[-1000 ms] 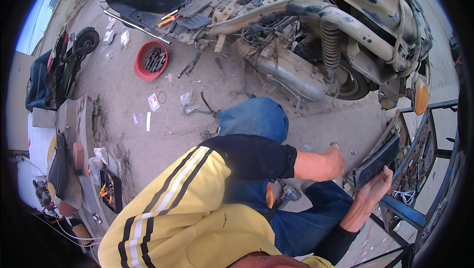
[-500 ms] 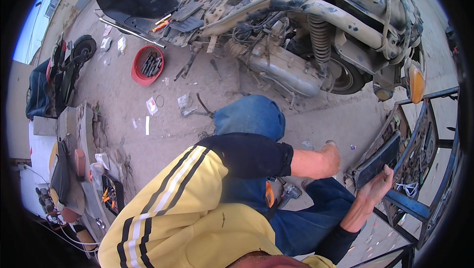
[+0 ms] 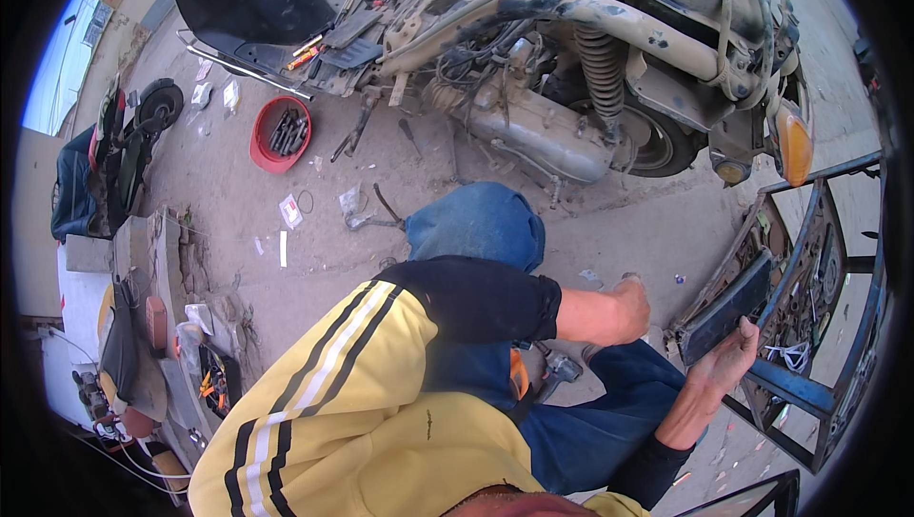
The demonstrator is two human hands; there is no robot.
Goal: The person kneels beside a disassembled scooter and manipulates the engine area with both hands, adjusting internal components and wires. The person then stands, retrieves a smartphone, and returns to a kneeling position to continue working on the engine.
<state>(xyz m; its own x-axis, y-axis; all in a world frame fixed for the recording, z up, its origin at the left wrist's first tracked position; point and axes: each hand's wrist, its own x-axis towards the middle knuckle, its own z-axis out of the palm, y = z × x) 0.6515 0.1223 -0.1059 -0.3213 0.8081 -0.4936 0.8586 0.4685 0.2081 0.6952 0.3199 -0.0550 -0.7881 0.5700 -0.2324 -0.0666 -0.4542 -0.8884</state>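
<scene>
The dark panel (image 3: 728, 306), at four o'clock by the blue frame (image 3: 809, 393), is gripped edgewise by the right hand (image 3: 725, 365); the closed left hand (image 3: 630, 308) is best kept bracing low

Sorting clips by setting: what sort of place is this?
Likely an open-air scooter repair spot: a stripped scooter on bare ground, a red bowl of tools, and loose parts scattered about.

One scooter (image 3: 590, 69), one red bowl (image 3: 280, 133)
</scene>
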